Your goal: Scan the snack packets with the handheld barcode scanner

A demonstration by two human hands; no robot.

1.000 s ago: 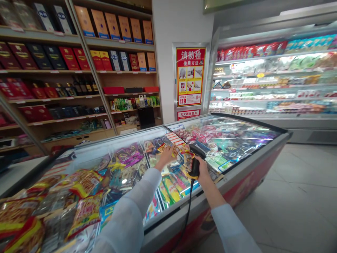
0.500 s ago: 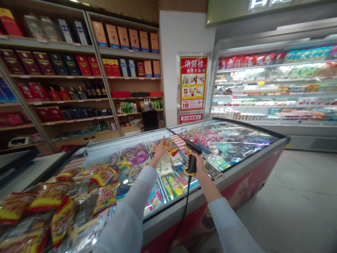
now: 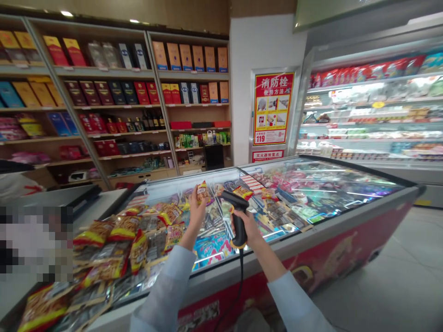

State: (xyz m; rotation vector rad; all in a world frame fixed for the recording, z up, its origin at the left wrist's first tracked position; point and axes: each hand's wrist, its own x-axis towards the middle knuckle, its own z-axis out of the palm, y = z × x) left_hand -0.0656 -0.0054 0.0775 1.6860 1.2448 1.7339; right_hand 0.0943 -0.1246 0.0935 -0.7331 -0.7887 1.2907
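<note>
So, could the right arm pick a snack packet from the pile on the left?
Probably not as things stand: its grip is wrapped around the scanner, and the left arm lies between it and the piled packets.

Far left, wooden shelves (image 3: 121, 105) of boxes (image 3: 185, 57); to their right, a red wall poster (image 3: 274, 108); far right, a lit refrigerated case (image 3: 432, 175).

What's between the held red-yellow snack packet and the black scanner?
Only air in the head view: packet and scanner are apart, packaged freezer goods showing behind.
</note>
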